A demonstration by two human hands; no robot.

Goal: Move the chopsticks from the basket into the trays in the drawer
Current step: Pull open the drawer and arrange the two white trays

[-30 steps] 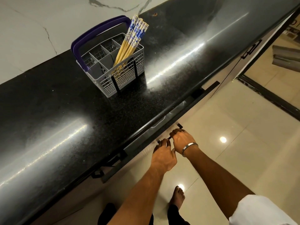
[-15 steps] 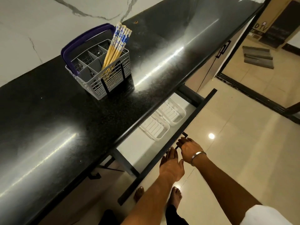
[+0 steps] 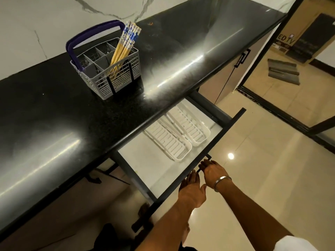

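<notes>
Okay, head view: chopsticks (image 3: 121,51), one bundle, stand in the near-right compartment of the grey basket (image 3: 101,84), not upright but tilted, long axis leaning up and to the right, blue-and-white patterned ends on top, yellow shafts running down into the mesh; lower tips only partly seen through the grid. Basket has a dark blue handle (image 3: 90,34) arched over its far side and sits on the black countertop (image 3: 54,115), well apart from both hands. Below the counter edge the drawer (image 3: 195,171) is pulled out, dark front rail running diagonally from lower left to upper right. Inside lie two white slotted trays (image 3: 170,142), side by side and touching or nearly so, long axes parallel, running from the counter edge toward the drawer front; far ends hidden under the counter. Right hand (image 3: 212,172), metal bangle (image 3: 222,181) on the wrist, has fingers curled over the drawer handle (image 3: 204,163) on the front rail. Left hand (image 3: 192,190) is just beside it, fingers straight and together, tips touching the rail, gripping nothing. Glossy beige floor tiles (image 3: 262,178) to the right.
</notes>
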